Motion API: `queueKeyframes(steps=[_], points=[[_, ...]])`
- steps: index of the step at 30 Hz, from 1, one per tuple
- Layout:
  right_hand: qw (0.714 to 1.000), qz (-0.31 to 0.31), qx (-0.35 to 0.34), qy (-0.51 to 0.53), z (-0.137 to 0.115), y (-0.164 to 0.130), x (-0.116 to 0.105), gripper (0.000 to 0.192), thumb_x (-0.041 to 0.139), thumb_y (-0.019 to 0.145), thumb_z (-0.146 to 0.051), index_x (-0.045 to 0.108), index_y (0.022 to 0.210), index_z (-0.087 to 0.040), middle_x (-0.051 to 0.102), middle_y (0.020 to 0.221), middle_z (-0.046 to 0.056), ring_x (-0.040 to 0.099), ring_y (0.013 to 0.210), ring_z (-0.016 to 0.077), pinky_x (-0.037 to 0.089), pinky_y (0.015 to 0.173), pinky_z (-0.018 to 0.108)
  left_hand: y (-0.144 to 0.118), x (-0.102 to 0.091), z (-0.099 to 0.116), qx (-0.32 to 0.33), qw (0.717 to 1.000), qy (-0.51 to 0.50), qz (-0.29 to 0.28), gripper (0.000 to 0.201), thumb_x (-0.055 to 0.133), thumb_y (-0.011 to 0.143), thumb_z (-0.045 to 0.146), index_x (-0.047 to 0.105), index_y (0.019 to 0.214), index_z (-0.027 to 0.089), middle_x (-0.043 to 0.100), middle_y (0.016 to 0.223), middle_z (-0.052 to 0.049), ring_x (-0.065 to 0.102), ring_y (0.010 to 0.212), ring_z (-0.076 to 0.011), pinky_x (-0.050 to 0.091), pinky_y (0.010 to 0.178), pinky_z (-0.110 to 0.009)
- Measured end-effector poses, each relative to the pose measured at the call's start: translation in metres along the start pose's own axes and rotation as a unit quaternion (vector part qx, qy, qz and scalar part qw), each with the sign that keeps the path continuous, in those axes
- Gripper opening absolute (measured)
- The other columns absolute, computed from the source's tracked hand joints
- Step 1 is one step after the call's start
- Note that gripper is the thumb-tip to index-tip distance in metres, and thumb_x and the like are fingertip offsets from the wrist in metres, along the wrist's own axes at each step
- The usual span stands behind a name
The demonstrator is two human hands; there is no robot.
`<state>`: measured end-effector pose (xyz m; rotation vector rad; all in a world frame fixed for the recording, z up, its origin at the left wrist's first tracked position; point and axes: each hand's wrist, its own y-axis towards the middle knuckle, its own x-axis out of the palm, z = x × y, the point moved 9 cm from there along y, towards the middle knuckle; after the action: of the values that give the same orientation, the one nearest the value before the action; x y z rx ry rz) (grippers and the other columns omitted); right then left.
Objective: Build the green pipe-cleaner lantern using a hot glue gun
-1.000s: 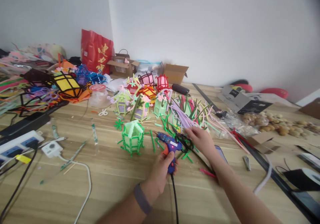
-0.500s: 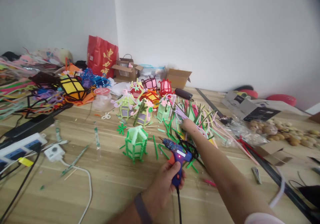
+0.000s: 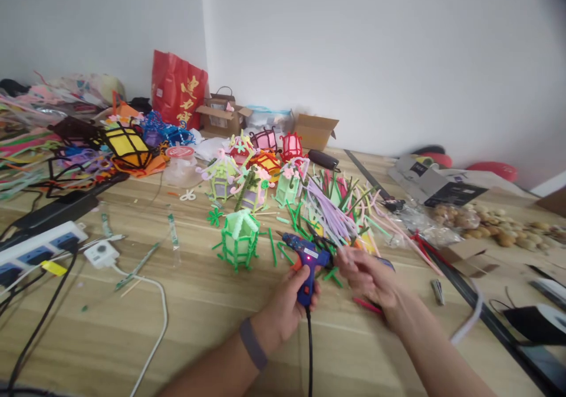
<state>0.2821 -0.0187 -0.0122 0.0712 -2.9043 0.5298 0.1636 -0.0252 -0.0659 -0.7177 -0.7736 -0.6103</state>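
Wooden table: glue gun clasped in left hand.

Matt wood-grain table, glossy plastic glue gun, fuzzy pipe cleaners.

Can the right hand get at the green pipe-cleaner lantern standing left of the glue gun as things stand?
Probably not directly. The left hand holds the glue gun between the right hand and the green lantern, so it would have to reach over the gun. Otherwise the lantern stands apart.
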Motion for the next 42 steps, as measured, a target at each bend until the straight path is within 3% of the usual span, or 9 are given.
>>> queueKeyframes(steps=[2,4,8,11,14,20,23,31,42], points=[[0.997,-0.016,-0.056,0.049,0.005,-0.028,0.022,0.042,0.076,0.070,-0.051,0.050,0.064,-0.018,0.038,0.050,-0.011,0.017,0.032,-0.0017,0.017,0.028,0.010,-0.002,0.000,-0.001,-0.004,1.000,-0.009,0.001,0.062,0.085,0.055,0.053,0.060,0.094,0.012,0.058,0.057,0.004,0.046,0.044,-0.0049,0.027,0.044,-0.018],[0.989,0.011,-0.140,0.054,-0.001,-0.048,0.031,0.036,0.077,0.072,-0.046,0.057,0.067,-0.017,0.046,0.050,-0.008,0.024,0.029,-0.0007,0.021,0.027,0.012,-0.004,0.003,-0.001,-0.003,1.000,-0.014,-0.011,0.059,0.085,0.058,0.051,0.062,0.094,0.011,0.058,0.058,0.004,0.044,0.043,-0.0040,0.027,0.044,-0.017],[0.954,0.093,-0.285,-0.013,-0.019,-0.070,0.035,0.021,0.077,0.075,-0.036,0.065,0.076,-0.018,0.056,0.052,-0.005,0.048,0.031,0.0073,0.037,0.030,0.018,-0.009,0.007,-0.002,-0.007,1.000,-0.008,-0.028,0.063,0.087,0.053,0.052,0.062,0.095,0.012,0.058,0.057,0.003,0.044,0.043,-0.0040,0.028,0.043,-0.017],[0.922,0.164,-0.341,-0.076,-0.025,-0.077,0.031,0.016,0.075,0.076,-0.029,0.063,0.073,-0.019,0.061,0.061,-0.003,0.060,0.040,0.0113,0.048,0.038,0.022,-0.010,0.009,-0.003,-0.009,0.999,-0.011,-0.042,0.061,0.087,0.054,0.052,0.062,0.092,0.012,0.057,0.056,0.004,0.043,0.041,-0.0039,0.028,0.043,-0.017],[0.900,0.213,-0.360,-0.125,-0.027,-0.078,0.030,0.015,0.075,0.076,-0.023,0.061,0.073,-0.020,0.064,0.071,-0.002,0.066,0.050,0.0125,0.053,0.047,0.023,-0.008,0.010,-0.005,-0.009,0.998,-0.014,-0.056,0.057,0.085,0.056,0.053,0.060,0.087,0.013,0.056,0.055,0.004,0.042,0.041,-0.0042,0.027,0.042,-0.018],[0.875,0.306,-0.349,-0.136,-0.022,-0.078,0.028,0.021,0.079,0.073,-0.028,0.059,0.073,-0.021,0.068,0.070,-0.001,0.066,0.054,0.0129,0.055,0.052,0.023,-0.009,0.014,-0.006,-0.021,0.996,-0.008,-0.090,0.054,0.083,0.059,0.054,0.055,0.081,0.014,0.054,0.054,0.005,0.039,0.040,-0.0030,0.024,0.044,-0.018],[0.844,0.362,-0.358,-0.168,-0.023,-0.088,0.028,0.020,0.080,0.072,-0.032,0.064,0.071,-0.021,0.067,0.066,0.000,0.063,0.054,0.0125,0.052,0.051,0.023,-0.011,0.017,-0.006,-0.027,0.994,0.010,-0.105,0.054,0.080,0.061,0.057,0.054,0.083,0.015,0.051,0.052,0.007,0.035,0.039,-0.0024,0.020,0.044,-0.018],[0.814,0.370,-0.399,-0.204,-0.030,-0.105,0.037,0.019,0.081,0.072,-0.028,0.064,0.066,-0.022,0.065,0.060,-0.001,0.062,0.053,0.0150,0.051,0.050,0.027,-0.015,0.022,0.003,0.031,0.991,0.083,-0.104,0.059,0.075,0.060,0.067,0.048,0.076,0.017,0.046,0.049,0.007,0.031,0.038,-0.0029,0.015,0.043,-0.021],[0.792,0.416,-0.424,-0.144,-0.014,-0.118,0.038,0.019,0.082,0.068,-0.020,0.064,0.067,-0.022,0.065,0.061,-0.002,0.061,0.051,0.0132,0.049,0.047,0.024,-0.028,0.039,0.008,0.072,0.974,0.155,-0.151,0.060,0.071,0.061,0.073,0.051,0.069,0.016,0.046,0.048,0.005,0.034,0.041,-0.0047,0.019,0.045,-0.025]])
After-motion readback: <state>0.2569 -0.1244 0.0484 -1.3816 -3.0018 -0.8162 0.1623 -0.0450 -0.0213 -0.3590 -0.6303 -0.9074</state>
